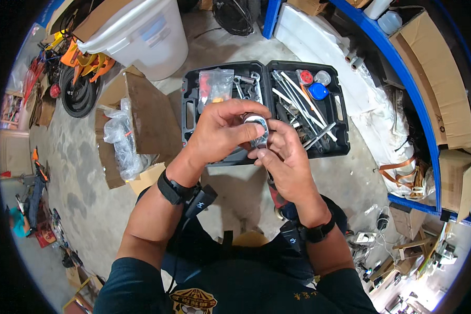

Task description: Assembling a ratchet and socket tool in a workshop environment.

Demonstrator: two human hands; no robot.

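Observation:
My left hand [220, 131] grips the chrome head of a ratchet-like tool [257, 128], its thumb on the metal. My right hand [285, 165] is closed round the tool just below the head, and a red-and-black handle [276, 194] shows under it. Behind my hands lies an open black tool case [339, 110]. Its left half holds a plastic bag [214, 81] with red pieces and some metal wrenches [250, 86]. Its right half holds long metal rods [301, 102], red [305, 77] and blue [317, 91] round items and other metal parts.
A cardboard box [141, 99] with bubble wrap [123, 146] stands left, below a white plastic bin [131, 42]. Tyres and orange items [78, 89] lie farther left. A blue rack [429, 104] with cartons and white sheeting stands right. A teal-clad person [17, 222] is at far left.

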